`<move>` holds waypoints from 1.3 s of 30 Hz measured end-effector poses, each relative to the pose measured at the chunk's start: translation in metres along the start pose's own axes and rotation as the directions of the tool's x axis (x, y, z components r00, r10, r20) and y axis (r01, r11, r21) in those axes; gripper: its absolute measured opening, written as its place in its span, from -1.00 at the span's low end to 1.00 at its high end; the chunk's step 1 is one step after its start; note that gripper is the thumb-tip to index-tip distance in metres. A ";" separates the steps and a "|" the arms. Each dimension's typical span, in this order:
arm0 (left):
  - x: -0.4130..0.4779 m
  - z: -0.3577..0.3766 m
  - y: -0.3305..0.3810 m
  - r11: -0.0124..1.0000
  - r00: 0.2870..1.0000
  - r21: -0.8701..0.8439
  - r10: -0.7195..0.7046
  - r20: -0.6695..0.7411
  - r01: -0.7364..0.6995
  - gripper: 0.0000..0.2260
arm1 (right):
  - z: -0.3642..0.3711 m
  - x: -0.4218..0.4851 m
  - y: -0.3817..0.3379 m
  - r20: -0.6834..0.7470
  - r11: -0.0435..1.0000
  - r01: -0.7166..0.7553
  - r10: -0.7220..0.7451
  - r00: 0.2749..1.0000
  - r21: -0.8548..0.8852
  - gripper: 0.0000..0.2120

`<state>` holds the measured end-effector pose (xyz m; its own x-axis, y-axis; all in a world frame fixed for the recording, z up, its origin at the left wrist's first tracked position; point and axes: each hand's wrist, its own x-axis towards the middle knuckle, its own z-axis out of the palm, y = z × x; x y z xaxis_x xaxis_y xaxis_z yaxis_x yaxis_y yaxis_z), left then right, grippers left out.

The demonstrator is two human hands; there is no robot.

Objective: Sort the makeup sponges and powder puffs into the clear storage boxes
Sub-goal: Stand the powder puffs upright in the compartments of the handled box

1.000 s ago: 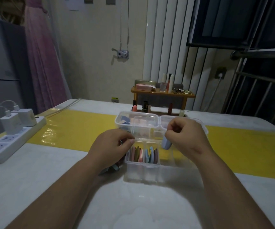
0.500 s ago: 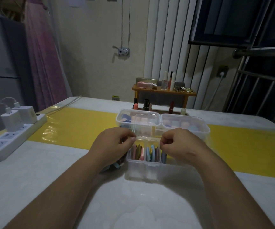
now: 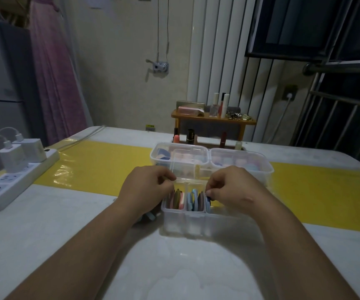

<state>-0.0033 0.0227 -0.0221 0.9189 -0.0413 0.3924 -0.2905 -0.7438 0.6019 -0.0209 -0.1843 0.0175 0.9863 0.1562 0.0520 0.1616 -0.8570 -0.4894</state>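
Head view, frame centre: I read the insertion step, my right hand point(image 3: 228, 189) pinching a blue powder puff point(image 3: 208, 201) edge-on into the right compartment of the divided clear box point(image 3: 183, 221), my left hand point(image 3: 146, 189) curled at its left rim, grasp undeterminable; next, seat and release.

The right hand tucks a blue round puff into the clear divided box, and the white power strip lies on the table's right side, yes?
No: the head view shows the white power strip on the left side of the table. The right hand pinches a blue round puff in the clear divided box.
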 end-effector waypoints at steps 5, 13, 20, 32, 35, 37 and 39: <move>-0.002 -0.002 -0.002 1.000 1.000 -0.011 0.013 0.005 -0.013 -0.83 | -0.002 0.001 0.004 -0.016 0.999 0.017 -0.016 1.000 0.039 -0.94; 0.003 -0.013 -0.009 0.977 0.992 -0.208 -0.068 -0.104 0.045 -0.69 | -0.003 0.002 0.008 -0.040 0.989 0.058 -0.053 0.998 0.135 -0.76; 0.005 -0.014 -0.014 0.978 0.985 -0.172 -0.137 -0.106 0.117 -0.69 | -0.001 0.001 0.008 -0.112 0.979 0.115 -0.097 0.989 0.166 -0.83; 0.010 -0.020 -0.030 0.963 0.986 0.238 -0.149 0.075 0.127 -0.81 | 0.014 0.006 0.010 -0.217 0.962 0.210 -0.170 0.961 0.175 -0.81; 0.011 -0.021 -0.032 0.974 0.988 0.204 -0.117 0.097 0.095 -0.84 | 0.014 0.007 0.009 -0.228 0.960 0.219 -0.177 0.957 0.172 -0.83; 0.012 -0.021 -0.034 0.981 0.992 0.183 -0.084 0.092 0.066 -0.89 | 0.015 0.007 0.010 -0.226 0.961 0.217 -0.175 0.958 0.173 -0.82; 0.012 -0.020 -0.036 0.978 0.993 0.206 -0.046 0.112 0.022 -0.90 | 0.015 0.007 0.010 -0.223 0.962 0.215 -0.174 0.959 0.171 -0.82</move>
<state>0.0126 0.0622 -0.0248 0.9555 -0.0816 0.2836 -0.2088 -0.8661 0.4542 -0.0124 -0.1845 -0.0006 0.9249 0.1898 0.3294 0.3616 -0.7067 -0.6081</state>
